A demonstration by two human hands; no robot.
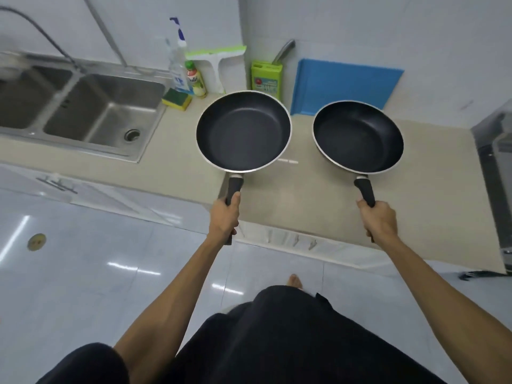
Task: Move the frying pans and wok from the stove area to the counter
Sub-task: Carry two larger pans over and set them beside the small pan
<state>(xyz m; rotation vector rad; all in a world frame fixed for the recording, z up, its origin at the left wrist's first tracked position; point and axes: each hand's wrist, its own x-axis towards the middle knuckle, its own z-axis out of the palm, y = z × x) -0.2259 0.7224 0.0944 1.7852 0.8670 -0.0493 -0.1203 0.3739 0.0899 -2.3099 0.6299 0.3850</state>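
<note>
Currently 2 black frying pans over the beige counter (304, 200). Left hand (224, 217) wrapped tight round the handle of the left pan (243, 131), bowl ahead of the fist. Right hand (379, 217) clenched likewise on the right pan (358, 137), near a blue cutting board (343, 84).

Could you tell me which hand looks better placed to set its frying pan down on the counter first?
Probably the right hand: its pan hangs over bare counter. The left hand holds its pan nearer the sponge and bottles.
</note>
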